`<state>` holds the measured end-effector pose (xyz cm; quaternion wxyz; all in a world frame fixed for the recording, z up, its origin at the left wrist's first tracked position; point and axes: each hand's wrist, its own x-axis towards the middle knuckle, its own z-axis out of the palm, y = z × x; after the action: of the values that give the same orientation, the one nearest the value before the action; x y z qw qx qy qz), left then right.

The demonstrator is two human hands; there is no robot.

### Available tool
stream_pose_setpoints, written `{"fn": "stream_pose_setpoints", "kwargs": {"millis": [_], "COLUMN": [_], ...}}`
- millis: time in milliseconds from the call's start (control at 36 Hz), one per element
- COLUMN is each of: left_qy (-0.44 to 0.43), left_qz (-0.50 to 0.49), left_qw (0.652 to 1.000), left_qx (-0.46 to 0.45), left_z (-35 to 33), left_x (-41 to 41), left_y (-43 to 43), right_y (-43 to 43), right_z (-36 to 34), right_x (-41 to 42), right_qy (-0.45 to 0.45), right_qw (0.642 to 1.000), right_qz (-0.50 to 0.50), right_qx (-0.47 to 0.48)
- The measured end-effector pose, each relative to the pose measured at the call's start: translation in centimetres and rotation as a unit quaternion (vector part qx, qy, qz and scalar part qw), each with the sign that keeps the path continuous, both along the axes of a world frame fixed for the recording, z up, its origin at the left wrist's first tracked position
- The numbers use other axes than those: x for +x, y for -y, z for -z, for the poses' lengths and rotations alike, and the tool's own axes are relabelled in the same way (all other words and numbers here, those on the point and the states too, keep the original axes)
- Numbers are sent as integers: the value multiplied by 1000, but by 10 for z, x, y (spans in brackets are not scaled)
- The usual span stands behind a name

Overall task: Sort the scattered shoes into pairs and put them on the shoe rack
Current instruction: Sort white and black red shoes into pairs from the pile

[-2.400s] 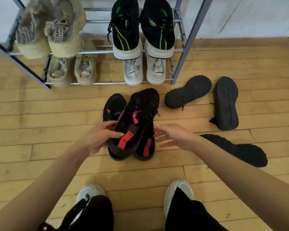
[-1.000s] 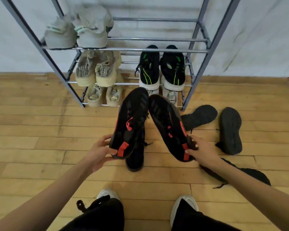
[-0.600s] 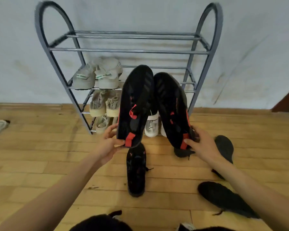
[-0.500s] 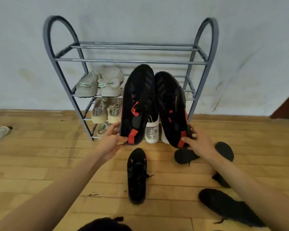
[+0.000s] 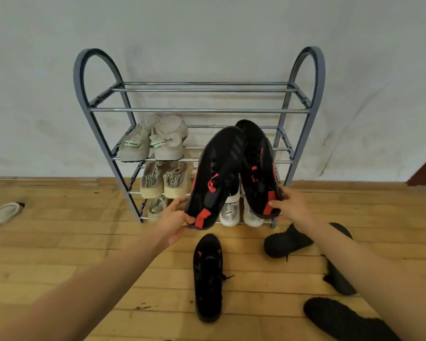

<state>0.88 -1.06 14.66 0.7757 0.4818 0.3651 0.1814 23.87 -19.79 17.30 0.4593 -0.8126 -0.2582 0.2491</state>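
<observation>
Left hand [image 5: 174, 221] grips the heel of one black shoe with red accents [image 5: 215, 178], fingers curled under the sole, thumb on top. Right hand [image 5: 289, 209] grips the heel of the matching black-and-red shoe [image 5: 257, 168] the same way. Both shoes are held in the air, toes up and touching, in front of the right half of the shoe rack [image 5: 84, 94].

Rack top tier bare. Second tier, left end: grey pair with green marks [image 5: 153, 141]. Third tier, left end: beige pair [image 5: 165, 179]. Bottom tier: a white pair [image 5: 241, 212], partly hidden.

Wooden floor [image 5: 59, 242]: another black shoe with red marks [image 5: 208, 276] near the rack's front edge; three all-black shoes [image 5: 284, 241] to its right; one pale shoe [image 5: 5, 212] near the left edge of the view.
</observation>
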Motion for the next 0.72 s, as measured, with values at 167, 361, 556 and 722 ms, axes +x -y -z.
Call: {"fn": "stream_pose_setpoints", "kwargs": {"millis": [167,361,556,722], "left_qy": [-2,44,64,52], "left_qz": [-2,-18,-26,-74], "left_qw": [1000,994,979,978], "left_qx": [20,96,192,187], "left_z": [-18,-50,-67,-76], "left_x": [22,63,106,132], "left_y": [-6,-19,-24,-33], "right_y": [-16,-42,-73,-94], "right_z": [-12,-34,-44,-56], "right_x": [13,24,42,64], "right_qy": [-27,-42,-77,-46], "right_qw": [999,996,990,991], "right_qz": [18,49,77,91], "right_qx": [25,67,89,84]}}
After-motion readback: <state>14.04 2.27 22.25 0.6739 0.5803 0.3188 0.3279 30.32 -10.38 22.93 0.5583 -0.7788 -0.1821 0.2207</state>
